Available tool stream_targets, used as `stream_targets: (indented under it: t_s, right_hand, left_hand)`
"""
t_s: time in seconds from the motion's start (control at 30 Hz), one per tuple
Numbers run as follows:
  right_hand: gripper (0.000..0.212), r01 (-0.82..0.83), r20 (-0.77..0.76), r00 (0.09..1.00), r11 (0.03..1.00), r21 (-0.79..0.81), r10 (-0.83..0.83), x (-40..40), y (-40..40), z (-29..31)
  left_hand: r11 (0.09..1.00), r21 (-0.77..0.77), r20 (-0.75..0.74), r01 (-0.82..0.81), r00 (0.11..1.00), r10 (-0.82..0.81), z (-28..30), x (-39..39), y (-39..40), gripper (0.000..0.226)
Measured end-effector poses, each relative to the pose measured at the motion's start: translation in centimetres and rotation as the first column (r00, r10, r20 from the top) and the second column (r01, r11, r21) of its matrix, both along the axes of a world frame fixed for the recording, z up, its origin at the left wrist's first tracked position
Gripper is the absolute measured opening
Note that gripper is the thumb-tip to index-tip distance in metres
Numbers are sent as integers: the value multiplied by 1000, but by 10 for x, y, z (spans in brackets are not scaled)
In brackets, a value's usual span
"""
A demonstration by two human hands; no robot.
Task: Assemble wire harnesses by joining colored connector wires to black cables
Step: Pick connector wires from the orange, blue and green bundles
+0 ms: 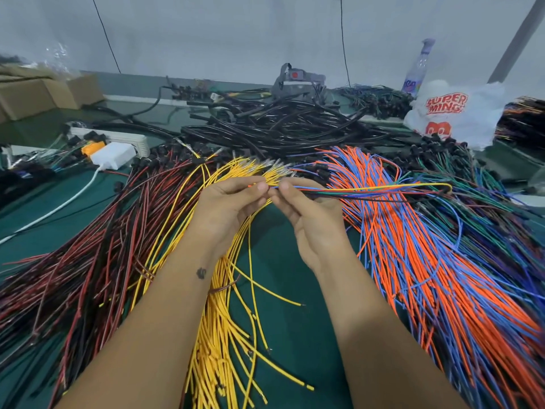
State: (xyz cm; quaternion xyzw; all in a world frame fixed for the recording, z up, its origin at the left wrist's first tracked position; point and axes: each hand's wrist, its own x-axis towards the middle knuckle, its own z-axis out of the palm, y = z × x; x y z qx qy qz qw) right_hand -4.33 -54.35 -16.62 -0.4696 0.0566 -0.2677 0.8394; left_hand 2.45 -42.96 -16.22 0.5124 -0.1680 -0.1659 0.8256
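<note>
We judged the work barely begun: the green counter (283,290) lay almost wholly under loose stock, and no finished harness showed plainly. Toward its far edge the glossy black cables (283,122) sat in a thick tangled heap, untouched. Nearer us, slim flexible insulated wires fanned out in sorted sheaves: dark red and black wires (88,246) toward the left edge, orange and blue wires (418,255) toward the right, green and purple ones beyond them, and yellow wires (224,335) down the middle, their far ends tipped with small bright metal terminals.

Smallest was the piece in work, above the counter's middle. Our left hand (227,208) and right hand (306,211) pinched a thin mixed-colour wire bundle (368,191) between thumb and fingertips, fingers curled round it; it ran level toward the right edge and looped back. Joining it to a black cable remained, we thought.
</note>
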Motion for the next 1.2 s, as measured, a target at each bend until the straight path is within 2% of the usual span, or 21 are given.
stream_targets:
  t_s: [0.1, 0.3, 0.47, 0.57, 0.73, 0.83, 0.9, 0.93, 1.0, 1.07, 1.2]
  right_hand:
    - [16, -6, -14, 1000, 998, -57, 5, 0, 2, 2]
    - [17, 62, -21, 998, 993, -98, -64, 3, 5, -1]
    - [19, 119, -86, 986, 969, -216, -141, 2, 1, -3]
    - [20, 104, -100, 987, 974, -202, -126, 2, 0, -5]
    - [16, 54, -93, 993, 991, -125, -66, 4, -2, -3]
    - [21, 86, -114, 987, 976, -201, -110, 4, -2, -5]
    - [21, 127, -131, 978, 966, -225, -159, 4, -3, -5]
    - [20, 137, -135, 977, 971, -194, -164, 4, -3, -4]
    - [19, 98, -119, 987, 990, -100, -110, 5, -3, -2]
    - [19, -11, -86, 996, 999, -42, 8, 4, 2, 0]
    - [14, -176, -100, 980, 984, -27, 172, 4, 13, 0]
  left_hand:
    - [1000, 7, 0, 25, 1000, -25, 1, -1, -2, 9]
    - [1000, -22, -167, 11, 986, -15, 1, 4, 2, 9]
    - [996, 87, -112, -14, 993, 23, -2, 4, 0, 8]
    - [993, 108, -103, -44, 993, 56, -3, 5, -2, 10]
    - [998, 17, -203, -68, 977, 70, -2, 8, -2, 11]
    - [989, 84, -106, -119, 986, 128, -3, 6, -1, 15]
    - [951, 187, 28, -247, 969, 246, -3, 4, -1, 16]
    - [930, 188, 50, -314, 949, 311, -3, 4, -1, 14]
    - [931, 69, -59, -357, 931, 361, 1, 6, 0, 6]
    - [959, -73, -160, -273, 953, 259, 4, 6, 0, 22]
    - [985, -166, -124, -56, 992, 36, 7, 6, 0, 46]
